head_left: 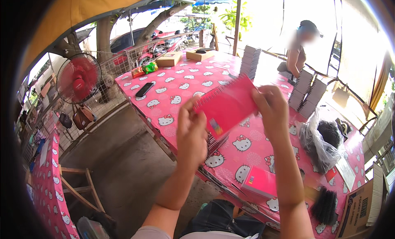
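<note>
Both hands grasp a pink spiral notebook [227, 104] raised above the bench [181, 80], the left hand [192, 137] at its lower left corner and the right hand [272, 109] at its right edge, with another pink notebook [258, 181] lying below it on the bench

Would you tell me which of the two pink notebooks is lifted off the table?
The pink notebook held between left hand and right hand; the other notebook lies flat near the table's front edge.

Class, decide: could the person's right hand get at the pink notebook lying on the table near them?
Probably yes: nothing blocks the pink notebook, but the right hand is busy holding the raised spiral notebook.
</note>
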A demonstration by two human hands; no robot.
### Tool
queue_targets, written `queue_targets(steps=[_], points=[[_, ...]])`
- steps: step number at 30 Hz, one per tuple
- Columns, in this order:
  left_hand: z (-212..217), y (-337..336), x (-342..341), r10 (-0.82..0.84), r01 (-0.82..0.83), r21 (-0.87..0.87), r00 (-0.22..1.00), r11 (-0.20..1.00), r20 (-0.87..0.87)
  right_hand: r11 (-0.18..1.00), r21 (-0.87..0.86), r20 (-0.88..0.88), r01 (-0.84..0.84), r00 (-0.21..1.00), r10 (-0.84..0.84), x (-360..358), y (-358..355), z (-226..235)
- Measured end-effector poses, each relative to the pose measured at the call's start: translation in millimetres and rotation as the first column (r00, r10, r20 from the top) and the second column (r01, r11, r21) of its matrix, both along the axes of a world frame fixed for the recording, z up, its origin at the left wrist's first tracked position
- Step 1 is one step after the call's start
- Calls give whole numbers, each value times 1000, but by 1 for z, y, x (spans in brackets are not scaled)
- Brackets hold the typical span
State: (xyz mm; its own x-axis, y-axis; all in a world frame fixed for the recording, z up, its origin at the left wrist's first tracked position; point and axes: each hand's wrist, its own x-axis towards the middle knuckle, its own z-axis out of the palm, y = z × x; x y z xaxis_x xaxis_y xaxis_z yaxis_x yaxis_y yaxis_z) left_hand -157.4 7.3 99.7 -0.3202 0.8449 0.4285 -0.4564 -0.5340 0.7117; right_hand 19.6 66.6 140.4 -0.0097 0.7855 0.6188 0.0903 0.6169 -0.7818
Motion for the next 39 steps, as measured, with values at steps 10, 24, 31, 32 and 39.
queue_targets(steps=[10,24,31,32,39], points=[[-69,104,-53,361,-367,68,835,928,-415,947,-40,46,318,947,-317,-81,122,-88],[-45,-13,-50,286,-255,256,953,933,-96,613,-464,436,639,768,-470,162,-121,-178],[-70,-43,54,-562,527,-205,806,825,-188,554,-663,352,504,862,-364,142,-134,-201],[-81,-36,64,-600,538,-303,781,787,-173,530,-692,326,490,867,-376,152,-136,-201],[-161,-37,132,-101,130,9,814,992,-572,821,-511,-28,254,950,-311,128,-129,-219]])
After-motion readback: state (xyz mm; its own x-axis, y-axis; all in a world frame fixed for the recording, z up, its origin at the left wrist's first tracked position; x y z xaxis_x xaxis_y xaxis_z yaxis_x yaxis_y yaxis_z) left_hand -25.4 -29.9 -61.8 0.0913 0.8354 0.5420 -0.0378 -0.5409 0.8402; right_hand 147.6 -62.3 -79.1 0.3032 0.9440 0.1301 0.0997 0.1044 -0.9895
